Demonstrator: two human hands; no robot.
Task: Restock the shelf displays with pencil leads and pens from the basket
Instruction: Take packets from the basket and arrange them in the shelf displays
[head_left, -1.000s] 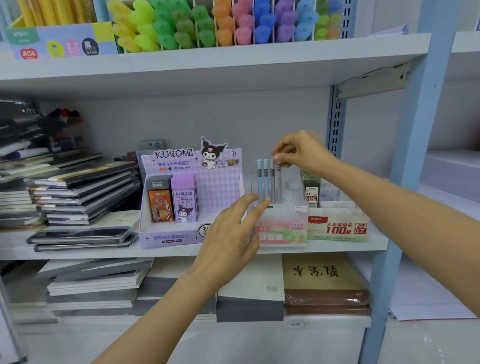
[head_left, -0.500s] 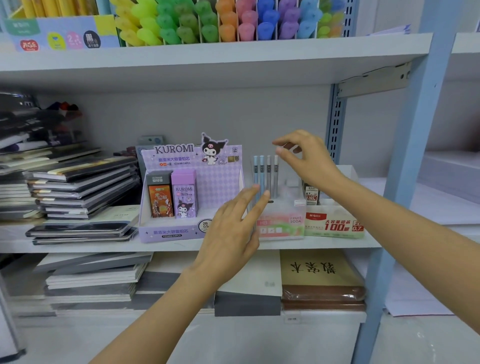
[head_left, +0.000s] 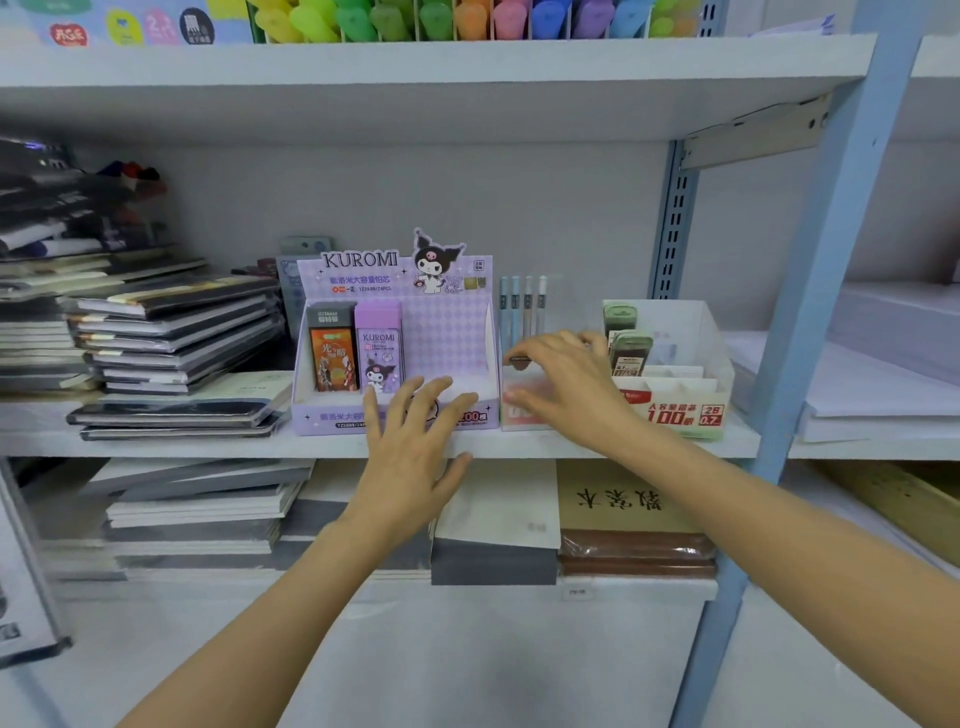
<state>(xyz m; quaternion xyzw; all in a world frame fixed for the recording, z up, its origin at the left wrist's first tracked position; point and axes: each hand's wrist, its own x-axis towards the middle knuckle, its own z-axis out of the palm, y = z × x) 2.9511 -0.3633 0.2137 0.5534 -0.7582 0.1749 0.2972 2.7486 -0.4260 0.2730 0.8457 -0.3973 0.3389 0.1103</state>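
Left hand (head_left: 415, 452) is loose, fingers spread, holding nothing. It hovers at the near face of the purple display box (head_left: 447, 332) on the shelf (head_left: 208, 447), I'd guess to steady it. Right hand (head_left: 569, 384) is draped over the clear pen box (head_left: 511, 422) just to the right. It's too blurry for me to say if those fingers grip the front wall or only rest there. Four pens (head_left: 522, 306) stand at the far side of that box, long axis straight up, caps on top, probably for easy picking. The lead cases (head_left: 356, 348) stand upright too, labels facing near.
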